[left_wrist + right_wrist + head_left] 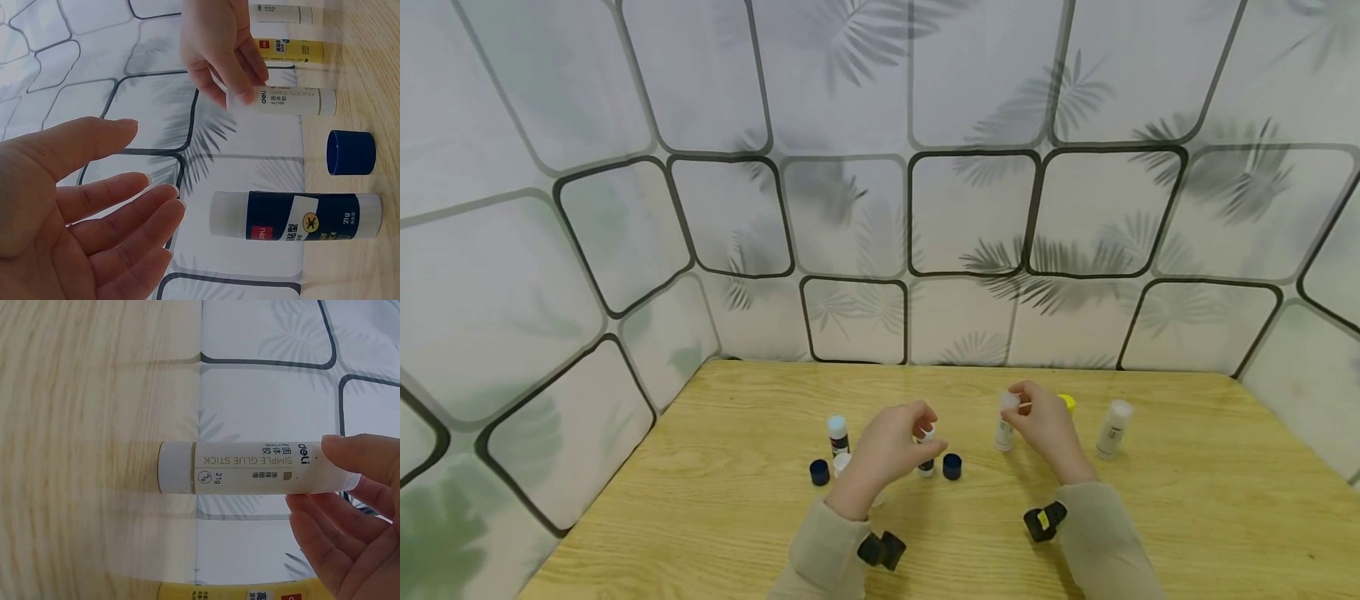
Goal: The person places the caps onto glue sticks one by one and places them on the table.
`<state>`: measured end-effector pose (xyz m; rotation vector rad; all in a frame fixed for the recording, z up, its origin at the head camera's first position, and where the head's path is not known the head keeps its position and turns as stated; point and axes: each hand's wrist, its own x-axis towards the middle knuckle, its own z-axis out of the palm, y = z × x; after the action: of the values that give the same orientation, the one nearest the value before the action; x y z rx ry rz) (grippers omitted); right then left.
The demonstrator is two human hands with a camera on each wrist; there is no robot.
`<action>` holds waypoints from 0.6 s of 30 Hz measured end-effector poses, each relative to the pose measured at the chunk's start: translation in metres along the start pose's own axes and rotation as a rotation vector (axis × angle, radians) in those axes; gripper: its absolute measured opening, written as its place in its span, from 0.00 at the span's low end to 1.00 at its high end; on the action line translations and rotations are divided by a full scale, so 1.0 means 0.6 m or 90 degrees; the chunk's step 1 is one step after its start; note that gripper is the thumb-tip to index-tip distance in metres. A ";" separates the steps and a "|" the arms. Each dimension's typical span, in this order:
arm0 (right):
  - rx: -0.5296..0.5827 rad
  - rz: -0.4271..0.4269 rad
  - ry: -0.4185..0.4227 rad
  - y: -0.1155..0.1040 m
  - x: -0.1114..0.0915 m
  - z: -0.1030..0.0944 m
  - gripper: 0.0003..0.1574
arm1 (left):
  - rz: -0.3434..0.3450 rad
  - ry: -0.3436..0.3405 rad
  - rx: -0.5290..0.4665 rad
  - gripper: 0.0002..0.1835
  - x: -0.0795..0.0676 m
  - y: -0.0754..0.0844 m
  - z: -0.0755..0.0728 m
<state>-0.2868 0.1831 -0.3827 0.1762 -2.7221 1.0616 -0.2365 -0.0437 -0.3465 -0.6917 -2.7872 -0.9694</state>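
Note:
My right hand (1047, 429) pinches the top end of a white glue stick (250, 467) between thumb and fingers. The stick stands upright, its base at the tabletop. My left hand (891, 450) holds nothing; its fingers are spread and slightly bent in the left wrist view. Close to it stands a dark blue glue stick (303, 215) with a pale, translucent top, partly hidden by the hand in the head view. A navy cap (351, 152) sits on the table between the two sticks.
A yellow glue stick (290, 51) and another white glue stick (1111, 429) stand to the right. Left of my left hand are a dark glue stick (838, 437), a second navy cap (819, 472) and a white piece (842, 462). Patterned fabric walls (850, 321) border the wooden table (700, 517).

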 end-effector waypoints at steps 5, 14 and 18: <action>0.008 0.007 -0.008 0.000 0.000 -0.001 0.22 | -0.007 0.000 0.004 0.13 0.000 0.001 -0.003; 0.015 0.000 -0.010 0.002 0.000 -0.002 0.22 | -0.011 0.012 -0.013 0.14 0.002 -0.001 -0.006; 0.010 -0.006 -0.010 0.002 0.000 -0.004 0.23 | -0.017 0.025 -0.023 0.14 0.003 -0.002 -0.005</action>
<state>-0.2865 0.1856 -0.3821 0.2016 -2.7246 1.0845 -0.2388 -0.0458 -0.3445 -0.6347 -2.7574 -1.0293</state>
